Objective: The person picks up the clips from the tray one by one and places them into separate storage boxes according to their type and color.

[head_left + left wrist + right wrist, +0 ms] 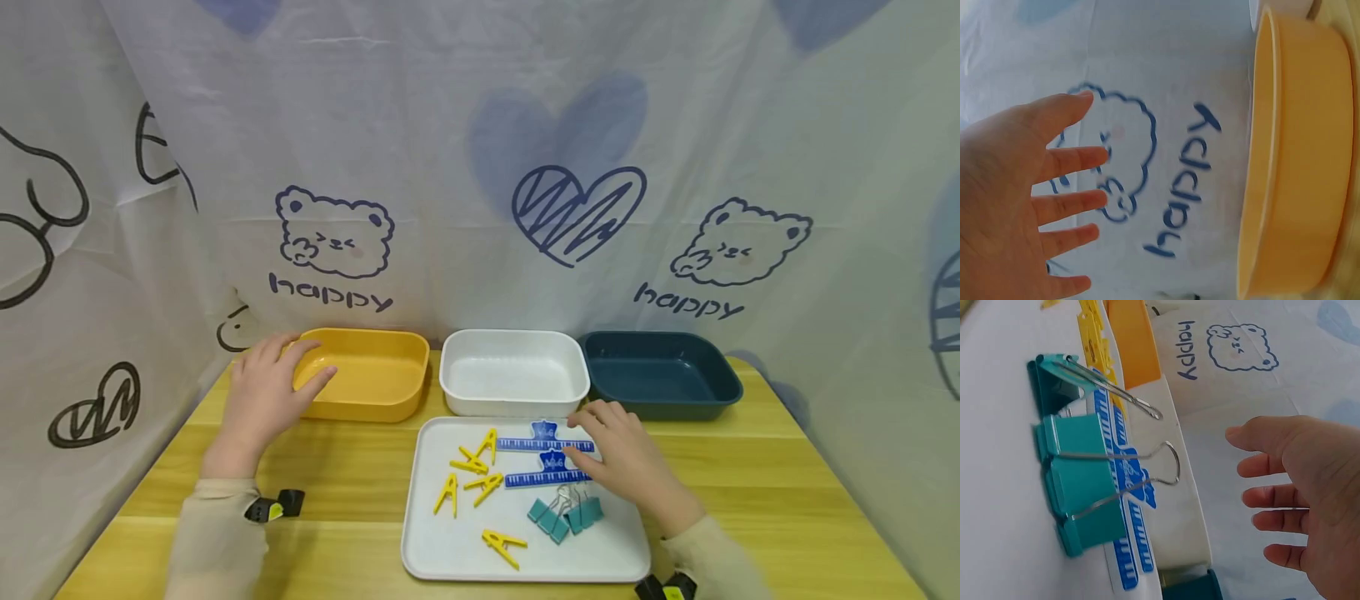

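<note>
My left hand (272,392) hovers by the left end of a yellow bin (367,410), fingers spread and holding nothing. Over the right part of a white tray (450,567), my right hand (621,454) is held with loosely bent, empty fingers. Beneath and beside it lie two blue clips with piano-key strips, one the nearer blue clip (551,477), the other the farther blue clip (543,444). Teal binder clips (1085,481) with wire handles lie on the tray nearer the body. Several yellow clothespins, among them one yellow clothespin (502,546), are scattered over its left half.
Behind the tray a white bin (514,408) stands between the yellow bin and a dark teal bin (667,410). All sit on a wooden table (337,533). A printed curtain (450,167) hangs behind and at the sides.
</note>
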`<state>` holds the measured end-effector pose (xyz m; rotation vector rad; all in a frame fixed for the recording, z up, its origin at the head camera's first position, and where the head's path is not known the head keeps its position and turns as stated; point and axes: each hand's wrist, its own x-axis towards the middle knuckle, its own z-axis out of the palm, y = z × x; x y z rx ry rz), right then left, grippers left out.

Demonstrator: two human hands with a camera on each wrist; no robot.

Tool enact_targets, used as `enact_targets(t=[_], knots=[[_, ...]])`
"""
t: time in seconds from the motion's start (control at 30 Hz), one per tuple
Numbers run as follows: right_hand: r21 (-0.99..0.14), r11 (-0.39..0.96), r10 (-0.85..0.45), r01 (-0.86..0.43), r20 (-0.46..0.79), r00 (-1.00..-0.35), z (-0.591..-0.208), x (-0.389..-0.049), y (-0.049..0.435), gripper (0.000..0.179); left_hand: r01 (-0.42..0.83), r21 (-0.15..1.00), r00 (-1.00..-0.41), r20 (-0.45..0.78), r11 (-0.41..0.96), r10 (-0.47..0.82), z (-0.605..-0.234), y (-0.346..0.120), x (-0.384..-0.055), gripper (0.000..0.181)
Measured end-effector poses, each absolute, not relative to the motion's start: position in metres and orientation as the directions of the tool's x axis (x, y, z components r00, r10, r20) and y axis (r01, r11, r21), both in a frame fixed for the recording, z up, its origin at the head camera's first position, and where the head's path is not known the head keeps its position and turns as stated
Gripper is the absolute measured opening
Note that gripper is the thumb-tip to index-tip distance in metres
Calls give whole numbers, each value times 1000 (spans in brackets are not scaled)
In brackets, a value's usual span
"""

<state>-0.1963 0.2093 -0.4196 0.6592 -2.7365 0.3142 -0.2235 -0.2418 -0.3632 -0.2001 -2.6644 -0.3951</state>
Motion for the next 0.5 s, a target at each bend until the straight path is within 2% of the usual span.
enact_targets(t=[0.2,0.5], knots=[[-148,839,-441,-523,377,-814,-423,-197,194,32,139,322,-923,385,936,4,-374,-263,-240,65],[-194,797,-492,-571,339,-802,-427,-199,170,31,39,433,-961,262,900,-84,-397,-286,-252,82]])
